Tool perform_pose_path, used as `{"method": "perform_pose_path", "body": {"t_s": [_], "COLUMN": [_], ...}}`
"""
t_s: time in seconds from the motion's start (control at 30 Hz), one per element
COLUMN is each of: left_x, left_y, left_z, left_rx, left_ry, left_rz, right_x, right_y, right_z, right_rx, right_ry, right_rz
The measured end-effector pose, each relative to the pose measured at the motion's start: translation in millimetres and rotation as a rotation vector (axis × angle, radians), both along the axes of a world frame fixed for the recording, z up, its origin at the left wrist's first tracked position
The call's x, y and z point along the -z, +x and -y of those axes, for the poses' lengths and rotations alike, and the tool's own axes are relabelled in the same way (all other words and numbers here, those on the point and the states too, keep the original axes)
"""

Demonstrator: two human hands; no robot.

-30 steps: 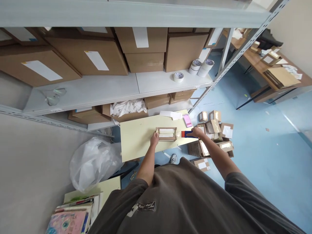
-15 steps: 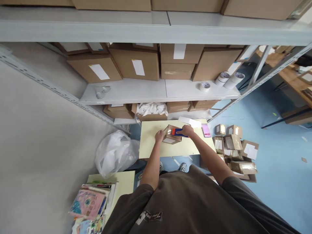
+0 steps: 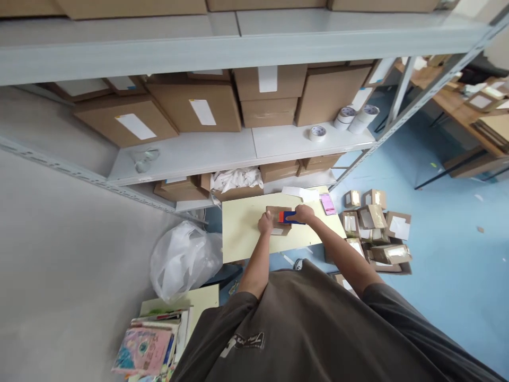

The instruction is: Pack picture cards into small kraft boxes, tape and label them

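Observation:
A small cardboard box (image 3: 279, 227) with a white label lies on the pale yellow table (image 3: 243, 228). At its left end, my left hand (image 3: 265, 223) grips the edge, fingers closed around it. My right hand (image 3: 304, 213) is wrapped around a blue and orange tape dispenser (image 3: 289, 217), whose orange end rests against the top of the box. Whether tape is stuck down there is too small to tell. White paper (image 3: 301, 192) lies behind the hands, and a pink-screened phone (image 3: 328, 204) is to the right of my right hand.
Ahead stands a metal shelf (image 3: 191, 154) holding cartons and tape rolls (image 3: 317, 133). Small boxes (image 3: 374, 217) are heaped on the floor at the right. At left are a clear plastic bag (image 3: 185, 260) and a second table (image 3: 204, 300) with books (image 3: 143, 347).
The box has been turned and lies flatter and squarer to me. My left hand has come lower on its left end, and the dispenser stays at its top. The camera view has shifted.

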State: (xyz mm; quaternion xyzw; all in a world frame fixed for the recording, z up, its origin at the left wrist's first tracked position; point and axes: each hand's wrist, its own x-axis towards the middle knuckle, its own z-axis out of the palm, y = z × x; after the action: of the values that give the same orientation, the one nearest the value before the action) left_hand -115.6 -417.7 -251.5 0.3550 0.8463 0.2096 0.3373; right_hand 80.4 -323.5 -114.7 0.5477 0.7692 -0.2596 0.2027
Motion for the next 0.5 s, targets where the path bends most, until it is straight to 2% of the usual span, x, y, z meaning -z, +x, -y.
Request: {"method": "perform_pose_path", "body": {"t_s": [0.13,0.2,0.23,0.3,0.43,0.5], "left_x": [1.4,1.2,1.0,0.9,1.5,2.3], "left_y": [8.8,9.0,8.5,7.0,4.2,3.4], "left_z": [2.5,4.4,5.4,7.0,9.3,10.3], "left_rx": [0.004,0.014,0.019,0.032,0.023,-0.011], "left_ry": [-0.003,0.017,0.025,0.044,0.047,0.030], "left_rz": [-0.115,-0.136,-0.143,-0.148,-0.152,-0.157], "right_x": [5.5,13.2,19.1,35.0,73.2,90.3], "right_y": [93.2,120.6,124.7,113.2,44.7,15.9], "right_z": [-4.5,-4.6,-3.5,0.9,16.8,25.4], "right_rx": [0.122,0.165,0.189,0.230,0.321,0.316], "right_ry": [0.049,0.048,0.062,0.099,0.002,0.007], "right_rz": [0.100,0.112,0.110,0.081,0.002,-0.038]}}
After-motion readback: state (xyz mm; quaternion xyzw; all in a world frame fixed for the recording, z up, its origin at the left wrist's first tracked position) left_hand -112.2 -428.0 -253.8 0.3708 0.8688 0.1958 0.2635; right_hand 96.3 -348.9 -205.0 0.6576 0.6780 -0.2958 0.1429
